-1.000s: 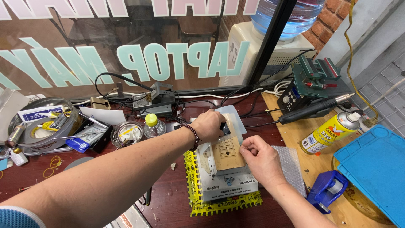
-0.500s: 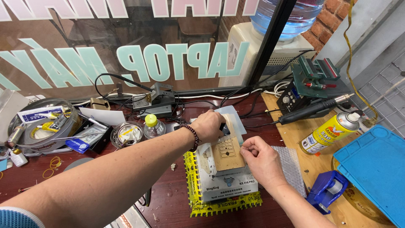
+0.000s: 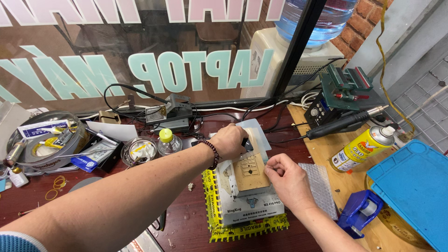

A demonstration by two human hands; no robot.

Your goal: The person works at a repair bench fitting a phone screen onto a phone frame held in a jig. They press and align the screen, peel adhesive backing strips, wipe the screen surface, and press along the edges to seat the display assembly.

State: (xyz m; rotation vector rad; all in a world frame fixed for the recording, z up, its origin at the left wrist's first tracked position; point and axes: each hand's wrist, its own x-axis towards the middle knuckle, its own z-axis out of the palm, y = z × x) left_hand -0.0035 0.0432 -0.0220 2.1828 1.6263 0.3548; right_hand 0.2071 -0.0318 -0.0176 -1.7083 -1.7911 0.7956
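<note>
Brown stencil plate (image 3: 251, 171) lies on the grey box (image 3: 249, 200). Left hand (image 3: 229, 141) has its grip shut on a dark tool (image 3: 244, 143); right hand (image 3: 285, 179) pinches the plate's edge. Best hold it flat.

I see a flat tan metal plate (image 3: 250, 171), dull and smooth, on a grey metal block (image 3: 254, 205). Under it lies shiny yellow plastic tape (image 3: 247, 226). The dark red wooden table (image 3: 186, 219) looks glossy. The yellow spray can (image 3: 361, 148) shines.
</note>
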